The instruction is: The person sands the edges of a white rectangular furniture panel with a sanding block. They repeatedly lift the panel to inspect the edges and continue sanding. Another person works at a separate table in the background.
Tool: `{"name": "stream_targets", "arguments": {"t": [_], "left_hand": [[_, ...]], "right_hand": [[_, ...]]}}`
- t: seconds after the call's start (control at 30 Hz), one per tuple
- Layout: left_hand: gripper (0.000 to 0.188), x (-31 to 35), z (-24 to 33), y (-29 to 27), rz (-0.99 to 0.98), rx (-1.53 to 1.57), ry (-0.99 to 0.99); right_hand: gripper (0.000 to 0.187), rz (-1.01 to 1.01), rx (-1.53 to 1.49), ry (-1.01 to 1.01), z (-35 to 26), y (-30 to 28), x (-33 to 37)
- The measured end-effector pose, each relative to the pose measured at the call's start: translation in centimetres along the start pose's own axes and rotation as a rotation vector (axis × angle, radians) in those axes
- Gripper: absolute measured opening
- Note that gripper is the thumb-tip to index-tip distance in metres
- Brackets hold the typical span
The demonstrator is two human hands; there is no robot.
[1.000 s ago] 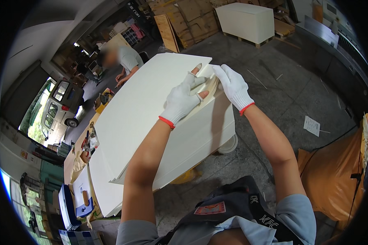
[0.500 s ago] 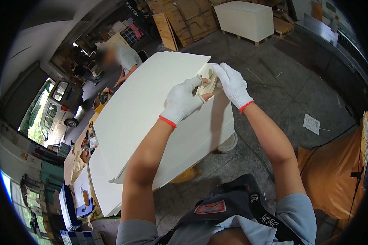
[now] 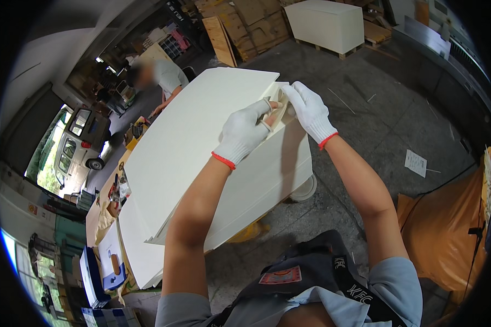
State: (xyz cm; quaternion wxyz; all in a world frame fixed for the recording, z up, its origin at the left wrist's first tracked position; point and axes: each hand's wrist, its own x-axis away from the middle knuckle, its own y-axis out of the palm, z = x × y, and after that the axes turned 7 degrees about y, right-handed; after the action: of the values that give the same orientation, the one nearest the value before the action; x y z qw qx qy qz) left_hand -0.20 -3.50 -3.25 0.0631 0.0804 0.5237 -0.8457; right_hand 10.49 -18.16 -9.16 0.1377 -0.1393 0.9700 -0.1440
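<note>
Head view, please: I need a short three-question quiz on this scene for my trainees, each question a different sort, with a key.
1. True or false: near the corner of the white sheets, the left hand and the right hand both wear white gloves with red cuffs.

2. Where are the left hand's bare fingertips?
A. On the orange cover
B. At the edge of the white sheets
C. On the paper lying on the floor

3. Fill in: the pale block in the background stands on a wooden ____.

Key: 1. True. 2. B. 3. Pallet.
</note>
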Motion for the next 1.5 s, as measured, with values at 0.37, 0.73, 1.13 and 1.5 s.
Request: {"name": "stream_targets", "arguments": {"t": [0.37, 0.73, 1.13, 1.5], "left_hand": [[0.037, 0.3, -0.7, 0.3, 0.048, 0.006, 0.086], [0.030, 0.1, -0.7, 0.2, 0.043, -0.004, 0.137], [0.031, 0.4, -0.8, 0.3, 0.072, 0.003, 0.136], [0.033, 0.1, 0.1, -0.2, -0.014, 0.031, -0.002]], "right_hand": [[0.050, -0.052, -0.020, -0.015, -0.1, -0.7, -0.1], [0.026, -0.016, 0.777, -0.502, -0.4, -3.8, -0.4], [0.042, -0.079, 0.950, -0.235, -0.8, -3.9, 0.8], [0.044, -0.126, 0.004, 0.044, -0.4, -1.3, -0.1]]}}
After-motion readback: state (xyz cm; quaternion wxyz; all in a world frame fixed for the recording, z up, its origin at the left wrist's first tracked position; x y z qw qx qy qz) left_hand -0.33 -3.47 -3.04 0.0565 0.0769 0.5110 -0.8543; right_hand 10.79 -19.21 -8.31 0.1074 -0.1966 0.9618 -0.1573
